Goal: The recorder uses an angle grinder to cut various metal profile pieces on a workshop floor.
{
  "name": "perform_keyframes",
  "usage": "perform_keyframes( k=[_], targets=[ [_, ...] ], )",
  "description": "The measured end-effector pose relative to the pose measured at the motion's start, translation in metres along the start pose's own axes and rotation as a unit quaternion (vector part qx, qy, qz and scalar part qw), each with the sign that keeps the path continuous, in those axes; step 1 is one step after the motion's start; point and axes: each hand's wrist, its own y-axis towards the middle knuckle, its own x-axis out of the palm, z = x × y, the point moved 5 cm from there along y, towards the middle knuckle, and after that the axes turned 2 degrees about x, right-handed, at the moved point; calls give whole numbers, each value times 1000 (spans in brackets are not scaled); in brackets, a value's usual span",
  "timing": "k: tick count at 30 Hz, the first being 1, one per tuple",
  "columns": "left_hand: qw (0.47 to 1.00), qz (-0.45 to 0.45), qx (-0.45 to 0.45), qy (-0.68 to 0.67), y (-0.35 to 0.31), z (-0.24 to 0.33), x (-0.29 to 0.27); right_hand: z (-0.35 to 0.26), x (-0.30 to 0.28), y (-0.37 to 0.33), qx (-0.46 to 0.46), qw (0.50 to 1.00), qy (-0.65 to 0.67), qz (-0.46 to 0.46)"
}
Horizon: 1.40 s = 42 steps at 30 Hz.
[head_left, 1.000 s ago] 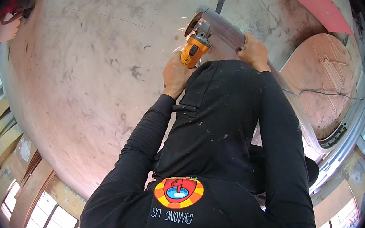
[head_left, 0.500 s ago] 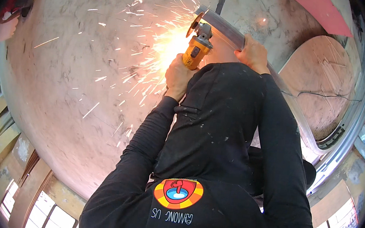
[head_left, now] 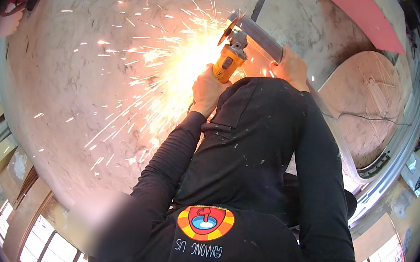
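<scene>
My left hand [head_left: 207,91] is closed round the body of a yellow angle grinder [head_left: 228,63]. Its thin disc [head_left: 228,30] meets the far left end of a grey metal profile [head_left: 257,37], and a dense burst of sparks [head_left: 193,53] flies off to the left. The exact contact point is partly hidden by the disc and glare. My right hand [head_left: 293,68] grips the near right end of that profile, fingers wrapped over its edge. My bent leg in black cloth [head_left: 243,129] lies between my two arms, just below the grinder.
Smudged pale floor [head_left: 71,97] surrounds the work. To the right are a rounded board [head_left: 362,95] with thin strips on it, a dark cable [head_left: 368,116] and long metal lengths [head_left: 393,171]. Another person's hand [head_left: 9,23] shows at far left. A pink panel [head_left: 367,17] is at upper right.
The sparks have spread wider and brighter to the left and downward. Both hands, the grinder and the profile sit slightly lower in view. A blurred patch has appeared at lower left.
</scene>
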Motion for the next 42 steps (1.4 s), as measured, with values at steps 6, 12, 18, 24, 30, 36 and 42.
perform_keyframes(
  k=[6, 12, 18, 24, 30, 36, 42],
  targets=[
    [1000, -20, -22, 8, 0, 0, 3, 0, 0, -3, 0, 1000, 7, 2],
    [999, -5, 1, -32, 0, -1, 3, -1, -1, -3, 4, 1000, -1, 2],
    [999, -21, -25, 28, 0, 0, 3, -1, -3, -3, 10, 1000, 1, -7],
    [1000, 8, 8, 7, 3, -4, 6, 0, -2, -2, 22, 999, 21, -36],
    [999, 18, 15, -22, 1, -3, 3, -2, -1, -1, 17, 1000, 5, -22],
    [999, 23, 14, 25, 1, -2, 2, 0, -4, -1, 15, 1000, 10, -19],
    [1000, 22, 8, 21, 3, -2, 2, -3, -4, -3, 16, 1000, 20, -13]
  ],
)
